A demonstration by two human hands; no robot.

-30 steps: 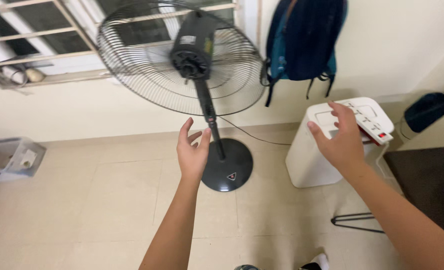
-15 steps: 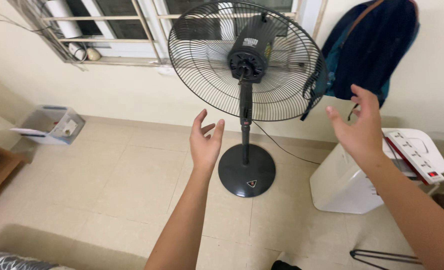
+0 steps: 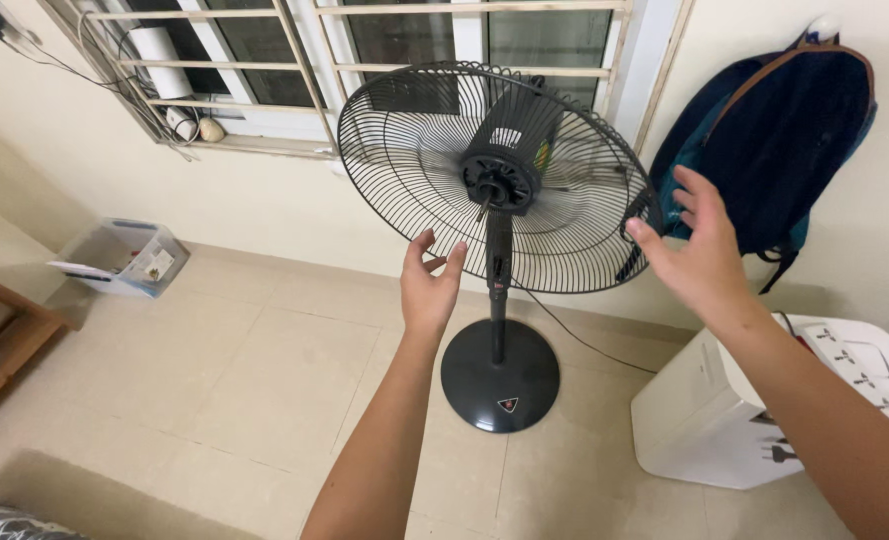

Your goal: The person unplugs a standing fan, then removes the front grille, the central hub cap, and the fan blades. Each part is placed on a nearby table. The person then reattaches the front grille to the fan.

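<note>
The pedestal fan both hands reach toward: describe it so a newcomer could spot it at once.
Below the barred window, on the tiled floor, stands a black pedestal fan between the open left hand and right hand. Its round wire cage, thin pole and disc base are unique here.

Open air lies between the left hand [image 3: 430, 290] and right hand [image 3: 700, 255], both spread and empty. The pedestal fan [image 3: 495, 180] fills the space just beyond them, its wire cage near both sets of fingers. A backpack [image 3: 785, 150] hangs close behind the right hand, and a white box-shaped appliance [image 3: 725, 420] blocks the floor below it. Left of the fan's pole, bare tiles leave room.
</note>
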